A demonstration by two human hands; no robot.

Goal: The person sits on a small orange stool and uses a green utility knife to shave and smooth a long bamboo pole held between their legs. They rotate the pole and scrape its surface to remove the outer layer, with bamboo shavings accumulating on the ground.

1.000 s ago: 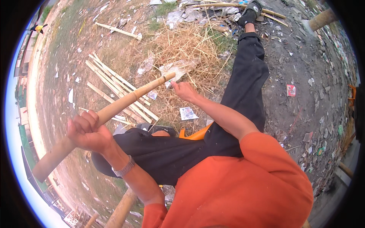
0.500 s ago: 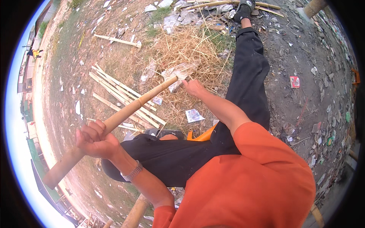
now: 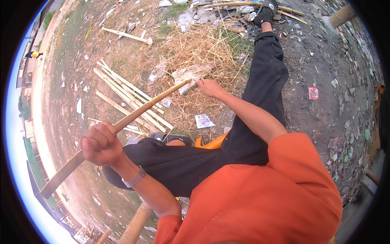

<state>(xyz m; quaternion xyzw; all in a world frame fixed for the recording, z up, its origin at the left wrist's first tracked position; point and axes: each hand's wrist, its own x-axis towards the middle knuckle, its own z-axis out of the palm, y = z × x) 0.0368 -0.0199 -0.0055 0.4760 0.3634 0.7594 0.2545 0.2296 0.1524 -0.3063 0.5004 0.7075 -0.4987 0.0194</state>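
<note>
A long split bamboo piece (image 3: 140,110) slants across in front of me, its near end low at the left and its far end over the straw. My left hand (image 3: 102,144) is closed around it toward the near end. At the far tip is my right hand (image 3: 210,88), fingers closed. Its fingertips meet or nearly touch the bamboo's end; whatever they pinch is too small to make out. A stone-like block (image 3: 189,75) lies on the straw just beyond the tip. Several pale split bamboo strips (image 3: 130,95) lie loosely piled on the ground below the piece.
Dry straw (image 3: 203,49) and litter cover the ground ahead. An orange plastic object (image 3: 213,143) shows between my legs. A single bamboo strip (image 3: 126,35) lies farther off. Thick bamboo poles stand at the upper right (image 3: 342,16) and lower left (image 3: 136,223). A distant person (image 3: 34,54) is at far left.
The bamboo has rolled in my left hand and now shows a narrower side. My right hand has risen slightly, closer to its tip. My left hand has moved little.
</note>
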